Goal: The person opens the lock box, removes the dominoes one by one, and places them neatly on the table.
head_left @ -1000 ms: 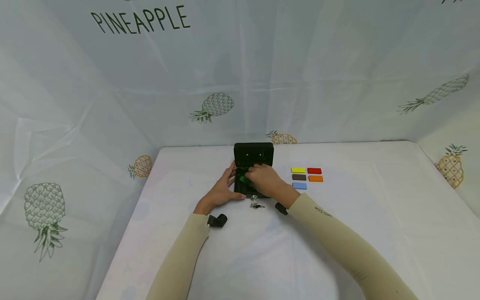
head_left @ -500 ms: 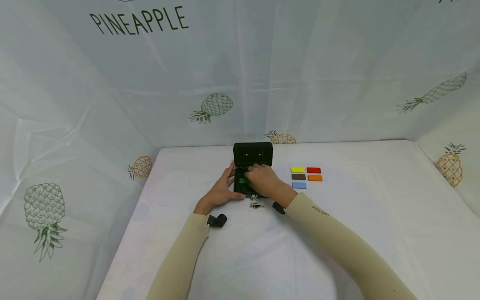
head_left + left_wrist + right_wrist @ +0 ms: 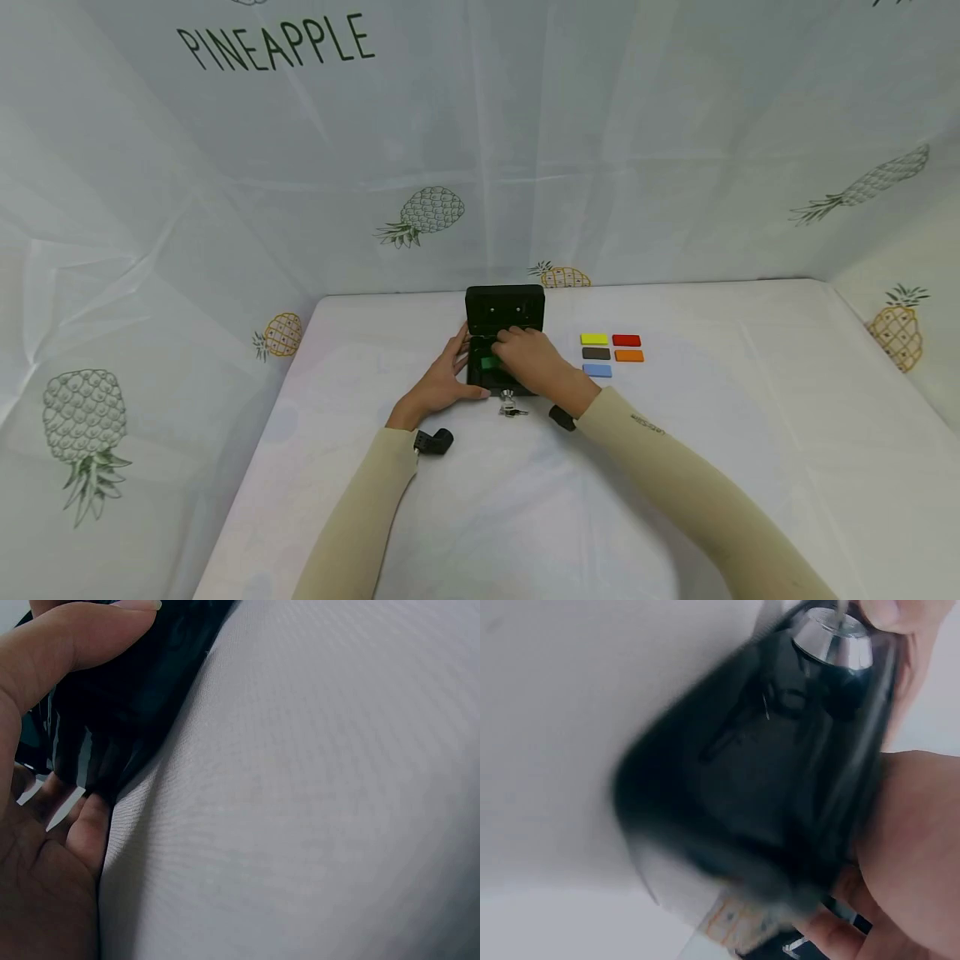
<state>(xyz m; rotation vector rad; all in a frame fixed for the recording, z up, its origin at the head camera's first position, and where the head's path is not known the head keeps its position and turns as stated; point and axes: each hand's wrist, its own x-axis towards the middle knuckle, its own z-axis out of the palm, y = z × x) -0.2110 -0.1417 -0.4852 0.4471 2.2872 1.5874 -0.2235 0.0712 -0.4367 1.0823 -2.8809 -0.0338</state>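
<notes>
A small black lockable box [image 3: 505, 298] stands on the table with its lid raised. My left hand [image 3: 438, 385] grips the box's near left corner. Its thumb lies on the front rim and its fingers are along the left side, as the left wrist view also shows. My right hand [image 3: 532, 362] reaches into the box with bent fingers, and their tips are hidden. Just left of that hand, a green piece [image 3: 489, 363] shows inside the box. A key [image 3: 516, 412] hangs at the silver lock [image 3: 832, 639] on the box's front.
Right of the box lie several flat coloured blocks: a yellow block [image 3: 594, 339], a red block [image 3: 626, 340], a dark grey block [image 3: 596, 353], an orange block [image 3: 629, 356] and a blue block [image 3: 597, 371]. White cloth [image 3: 480, 500] covers the table, and a pineapple-print curtain [image 3: 645, 200] hangs behind.
The green piece in the box has gone from tilted to lying flatter, and the right hand has shifted slightly. My left hand keeps its grip on the box.
</notes>
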